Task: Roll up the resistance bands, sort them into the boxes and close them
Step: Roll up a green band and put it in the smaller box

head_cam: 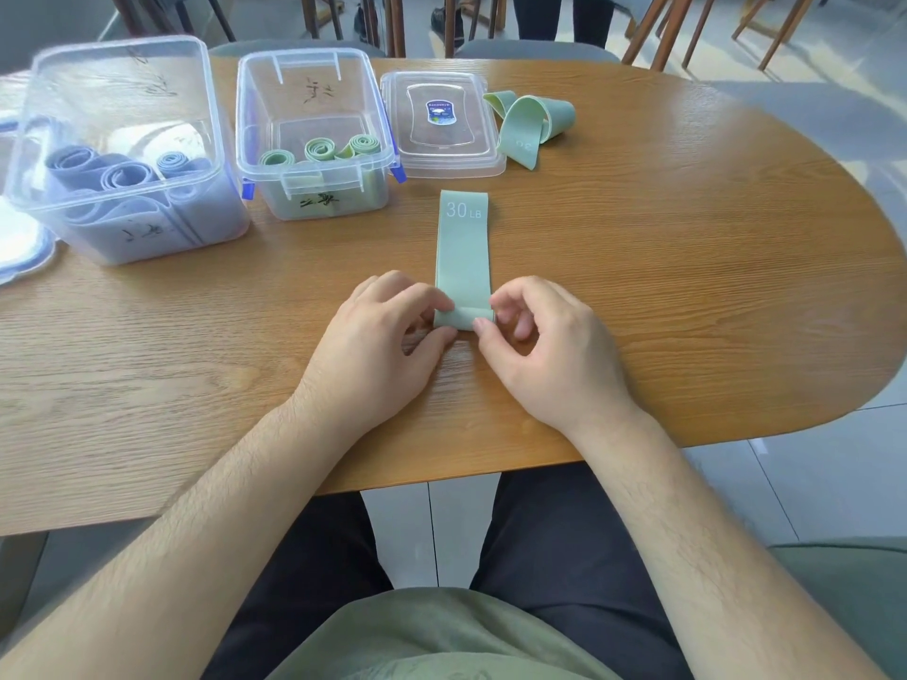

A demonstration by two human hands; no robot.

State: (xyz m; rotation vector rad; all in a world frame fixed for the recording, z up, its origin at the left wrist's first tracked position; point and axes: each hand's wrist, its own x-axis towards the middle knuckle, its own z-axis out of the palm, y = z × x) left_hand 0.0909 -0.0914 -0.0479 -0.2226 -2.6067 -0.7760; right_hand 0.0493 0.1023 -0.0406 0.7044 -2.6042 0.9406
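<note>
A green resistance band (463, 252) marked "30 LB" lies flat on the wooden table (687, 287), stretched from near to far in the middle of the scene. Its near end is turned over into a small roll. The left hand (380, 346) pinches the left side of this roll between the thumb and the curled fingers, and the right hand (545, 346) pinches the right side in the same way, so both hands are closed on the band.

Far from the hands, a little to the left, stands an open clear box (314, 135) with blue latches. Inside it are several rolled green bands (321, 150). Its lid (441, 125) lies flat on the table just to the right of the box, with a blue label on top. Beside the lid, further right, a second green band (530, 122) lies loose and unrolled in a soft heap.

At the far left stands another clear box (122, 149) with rolled blue bands (122, 174) inside; it seems to have its lid on, but the view there is not sharp enough to be sure. At the left edge, a white round object (19, 247) is partly visible.
</note>
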